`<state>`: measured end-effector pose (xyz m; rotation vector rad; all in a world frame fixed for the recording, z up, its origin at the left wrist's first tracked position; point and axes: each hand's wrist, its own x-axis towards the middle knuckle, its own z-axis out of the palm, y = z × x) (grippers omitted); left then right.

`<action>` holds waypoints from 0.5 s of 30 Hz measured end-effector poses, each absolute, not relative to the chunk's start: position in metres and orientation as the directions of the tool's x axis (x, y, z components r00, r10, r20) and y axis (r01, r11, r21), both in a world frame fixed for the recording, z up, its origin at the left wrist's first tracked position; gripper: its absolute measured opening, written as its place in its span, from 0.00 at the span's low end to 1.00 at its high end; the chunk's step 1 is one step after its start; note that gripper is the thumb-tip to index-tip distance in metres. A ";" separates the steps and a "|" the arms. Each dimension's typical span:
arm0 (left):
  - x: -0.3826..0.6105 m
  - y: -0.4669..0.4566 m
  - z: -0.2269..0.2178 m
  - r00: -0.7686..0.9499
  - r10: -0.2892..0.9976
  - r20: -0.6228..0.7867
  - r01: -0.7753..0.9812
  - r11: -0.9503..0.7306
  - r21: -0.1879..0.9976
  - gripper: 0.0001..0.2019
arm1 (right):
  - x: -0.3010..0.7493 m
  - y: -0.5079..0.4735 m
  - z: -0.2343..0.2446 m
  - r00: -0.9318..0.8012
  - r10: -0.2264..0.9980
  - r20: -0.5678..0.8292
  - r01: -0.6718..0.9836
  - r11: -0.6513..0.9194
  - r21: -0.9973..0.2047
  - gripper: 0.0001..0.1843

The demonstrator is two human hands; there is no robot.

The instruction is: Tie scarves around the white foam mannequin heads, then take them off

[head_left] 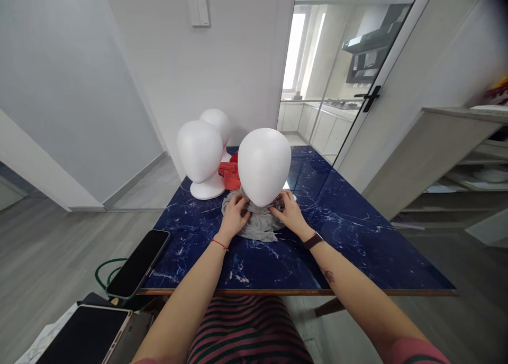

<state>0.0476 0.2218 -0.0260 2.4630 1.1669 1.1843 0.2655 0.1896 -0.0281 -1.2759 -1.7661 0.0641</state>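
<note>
A white foam mannequin head (264,165) stands upright near the middle of the blue marbled table (337,247). Bunched around its neck lies a thin grey scarf (260,226), whose loose end spreads over the tabletop toward me. My left hand (236,215) pinches the scarf at the left of the neck, fingers bent into the folds. At the right side, my right hand (289,210) grips the cloth the same way, thumb and fingers close together. The head's base is mostly hidden by the scarf.
Two more white mannequin heads, one in front (200,152) and one behind (215,121), stand at the back left. Red cloth (230,174) lies beside them. A phone (138,263) overhangs the table's left edge, above a tablet (85,335). A glass door (317,62) is beyond.
</note>
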 end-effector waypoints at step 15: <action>0.051 0.216 -0.020 0.349 0.587 0.731 0.571 -0.752 0.331 0.13 | 0.252 0.182 -0.023 -0.350 0.775 0.526 0.807 0.535 -0.251 0.09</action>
